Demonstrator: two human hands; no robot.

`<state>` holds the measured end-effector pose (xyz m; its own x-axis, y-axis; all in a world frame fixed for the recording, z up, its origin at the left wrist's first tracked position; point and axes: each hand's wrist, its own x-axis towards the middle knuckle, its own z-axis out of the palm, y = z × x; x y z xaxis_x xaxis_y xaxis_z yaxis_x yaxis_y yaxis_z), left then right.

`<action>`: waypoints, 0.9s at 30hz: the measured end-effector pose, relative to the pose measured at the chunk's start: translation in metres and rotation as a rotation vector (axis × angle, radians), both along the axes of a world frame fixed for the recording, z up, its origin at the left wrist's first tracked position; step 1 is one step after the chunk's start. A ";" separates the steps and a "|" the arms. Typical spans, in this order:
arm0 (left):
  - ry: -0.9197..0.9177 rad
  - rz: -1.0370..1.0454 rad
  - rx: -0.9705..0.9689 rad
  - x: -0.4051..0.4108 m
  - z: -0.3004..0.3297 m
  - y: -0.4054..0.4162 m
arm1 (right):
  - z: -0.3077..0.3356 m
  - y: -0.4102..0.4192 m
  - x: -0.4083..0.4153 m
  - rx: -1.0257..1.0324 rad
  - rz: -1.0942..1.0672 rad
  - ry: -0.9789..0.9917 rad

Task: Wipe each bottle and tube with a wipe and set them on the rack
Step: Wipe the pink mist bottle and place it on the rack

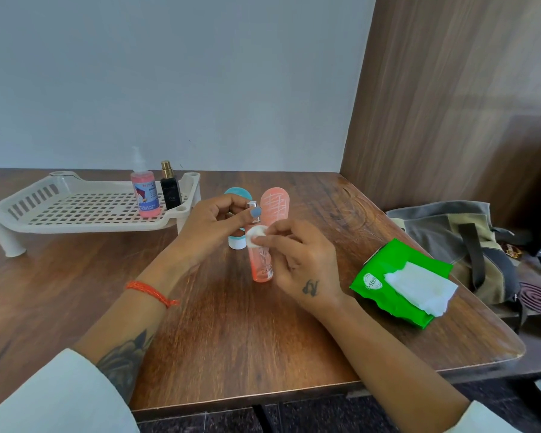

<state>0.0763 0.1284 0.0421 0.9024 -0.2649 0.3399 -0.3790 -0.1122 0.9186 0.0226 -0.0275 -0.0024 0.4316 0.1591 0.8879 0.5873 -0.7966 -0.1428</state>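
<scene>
White sleeves and tattooed forearms reached over the wooden counter [263,339]. At its far left stood the white rack [85,207], carrying a pink spray bottle [146,193] and a black bottle [170,190]. A green wipe pack [391,295] lay to the right. The left hand [213,223] pinched the cap end of a clear pink bottle [261,260], while the right hand [297,254] pressed a white wipe [256,235] against it. Just behind lay a pink tube [275,204] and a teal tube [236,195].
</scene>
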 end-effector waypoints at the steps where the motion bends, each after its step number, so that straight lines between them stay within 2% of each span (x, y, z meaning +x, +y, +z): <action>1: -0.001 0.002 0.001 0.000 0.000 0.000 | 0.000 0.000 0.000 -0.014 0.003 0.016; 4: 0.000 0.016 0.020 0.001 0.000 0.000 | 0.000 -0.001 0.001 0.039 0.012 0.036; 9: 0.003 0.007 0.025 0.001 0.000 0.001 | 0.003 -0.002 0.003 0.171 -0.039 -0.042; 15: 0.005 -0.021 0.012 0.001 0.000 0.001 | 0.001 0.001 0.000 0.010 0.023 0.023; 22: 0.007 -0.027 0.022 0.003 0.000 0.002 | 0.002 -0.002 0.005 0.211 -0.012 -0.023; 27: 0.014 -0.038 0.017 0.002 -0.001 0.002 | -0.001 -0.001 0.005 0.136 0.065 0.052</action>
